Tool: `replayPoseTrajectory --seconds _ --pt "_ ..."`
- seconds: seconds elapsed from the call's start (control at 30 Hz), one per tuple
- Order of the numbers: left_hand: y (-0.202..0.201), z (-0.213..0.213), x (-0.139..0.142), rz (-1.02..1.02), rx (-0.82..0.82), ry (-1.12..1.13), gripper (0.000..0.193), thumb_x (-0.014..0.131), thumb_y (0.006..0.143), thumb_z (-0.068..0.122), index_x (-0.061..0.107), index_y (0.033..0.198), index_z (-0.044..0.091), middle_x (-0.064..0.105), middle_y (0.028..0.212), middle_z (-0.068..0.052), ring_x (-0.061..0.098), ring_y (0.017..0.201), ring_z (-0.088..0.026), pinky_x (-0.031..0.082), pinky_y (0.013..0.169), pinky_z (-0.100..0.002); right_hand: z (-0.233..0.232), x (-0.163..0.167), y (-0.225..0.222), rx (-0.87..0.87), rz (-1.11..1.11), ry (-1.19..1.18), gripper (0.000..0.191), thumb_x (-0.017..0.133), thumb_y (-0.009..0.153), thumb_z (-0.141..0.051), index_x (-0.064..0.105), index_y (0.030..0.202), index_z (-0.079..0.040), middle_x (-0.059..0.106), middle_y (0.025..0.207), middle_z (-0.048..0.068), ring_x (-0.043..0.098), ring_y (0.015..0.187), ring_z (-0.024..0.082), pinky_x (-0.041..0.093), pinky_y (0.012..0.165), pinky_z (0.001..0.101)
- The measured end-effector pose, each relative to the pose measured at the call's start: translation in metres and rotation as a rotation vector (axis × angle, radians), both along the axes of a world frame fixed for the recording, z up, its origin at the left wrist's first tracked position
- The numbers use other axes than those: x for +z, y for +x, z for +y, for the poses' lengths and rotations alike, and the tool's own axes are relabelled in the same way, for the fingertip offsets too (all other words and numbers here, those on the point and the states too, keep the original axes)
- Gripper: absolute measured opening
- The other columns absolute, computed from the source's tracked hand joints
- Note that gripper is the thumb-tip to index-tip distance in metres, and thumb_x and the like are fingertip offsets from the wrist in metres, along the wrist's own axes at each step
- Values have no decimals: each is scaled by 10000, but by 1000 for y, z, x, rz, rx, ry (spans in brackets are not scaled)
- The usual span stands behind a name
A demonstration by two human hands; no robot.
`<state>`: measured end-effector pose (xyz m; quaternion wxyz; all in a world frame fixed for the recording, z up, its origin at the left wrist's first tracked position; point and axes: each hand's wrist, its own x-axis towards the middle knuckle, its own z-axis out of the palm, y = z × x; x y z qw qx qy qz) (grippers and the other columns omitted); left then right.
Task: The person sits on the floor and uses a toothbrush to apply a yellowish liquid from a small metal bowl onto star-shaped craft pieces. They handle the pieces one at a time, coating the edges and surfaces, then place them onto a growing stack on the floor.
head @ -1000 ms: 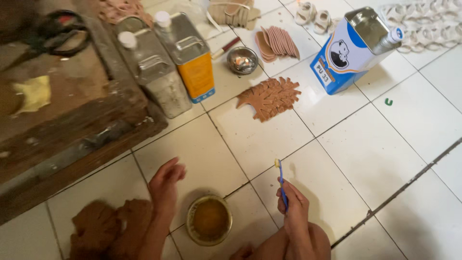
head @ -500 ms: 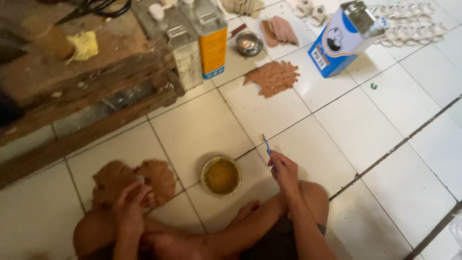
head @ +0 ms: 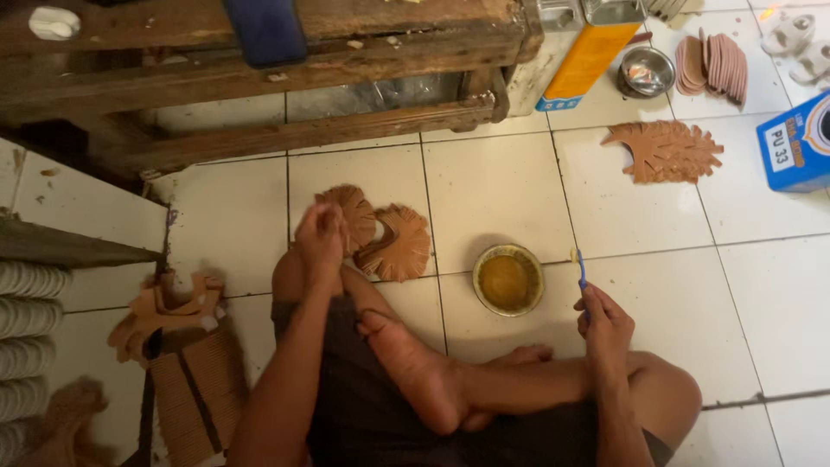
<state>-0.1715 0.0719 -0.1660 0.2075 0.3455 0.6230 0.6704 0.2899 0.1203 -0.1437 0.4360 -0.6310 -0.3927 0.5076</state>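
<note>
1. A person sits cross-legged on a white tiled floor (head: 501,186), seen from a camera on their own head looking down.
2. The left hand (head: 320,235) reaches forward past the knee, its fingers curled together on the edge of a brown fan-shaped cutout (head: 353,212) lying on the tiles.
3. A second fan-shaped cutout (head: 403,245) lies just beside the first, touching it on its right.
4. The right hand (head: 603,322) is closed around a blue-handled brush (head: 581,270), held upright with the bristle end pointing away from the body.
5. A small round bowl of yellow-brown liquid (head: 507,278) stands on the floor between the two hands, just left of the brush.
6. Farther off to the right, a brown leaf-shaped cutout (head: 664,151) lies flat on a tile.
7. Behind it are a small metal bowl (head: 647,71), a stack of pink oval pieces (head: 713,65) and an orange tin can (head: 581,54).
8. A low wooden bench (head: 259,78) runs across the top of the view.
9. More brown cutout pieces (head: 164,307) are piled at the person's left.
</note>
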Motion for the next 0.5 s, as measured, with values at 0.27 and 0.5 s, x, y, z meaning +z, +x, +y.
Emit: replayPoseTrajectory --seconds 0.27,0.5 --pt "-25 32 -2 994 -231 -1000 288 683 912 325 778 1009 71 733 915 -190 721 863 -369 582 815 -482 -5 -18 -2 170 -183 75 277 628 1033 -185 743 1214 -10 592 765 4 400 561 63 296 471 250" --pt "-21 16 18 1211 -15 -662 136 708 901 177 728 936 47 736 831 -159 702 806 -332 555 857 -464 -15 13 -34 583 -792 373 227 682 948 -176 761 1146 -98 674 847 154 659 712 344 520 642 433"
